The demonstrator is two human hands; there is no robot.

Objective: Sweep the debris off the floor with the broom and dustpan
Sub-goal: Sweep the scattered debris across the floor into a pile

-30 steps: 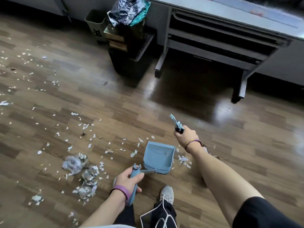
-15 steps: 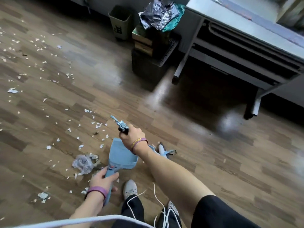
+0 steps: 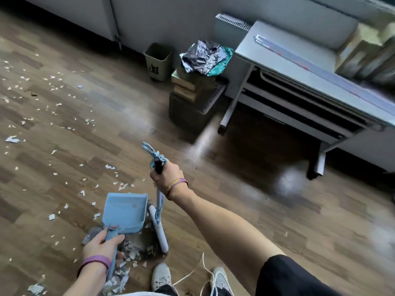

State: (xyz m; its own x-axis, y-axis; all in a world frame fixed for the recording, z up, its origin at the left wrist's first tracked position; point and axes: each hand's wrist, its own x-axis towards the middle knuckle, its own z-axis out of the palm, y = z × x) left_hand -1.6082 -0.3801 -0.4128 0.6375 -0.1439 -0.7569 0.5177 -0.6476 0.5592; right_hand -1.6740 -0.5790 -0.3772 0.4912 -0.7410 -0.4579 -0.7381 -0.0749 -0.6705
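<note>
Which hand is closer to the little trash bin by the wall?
Right. The right hand, gripping the broom handle, is out in front, toward the bin but well short of it. The left hand, holding the dustpan, is lower and farther back, near the shoes.

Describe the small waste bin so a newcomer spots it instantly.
Start at the grey desk on the right. Left of it, a stack of boxes carries a crumpled silver bag; left again stands the waste bin. Alone there, it is open-topped and olive, with a dark print on its front.
</note>
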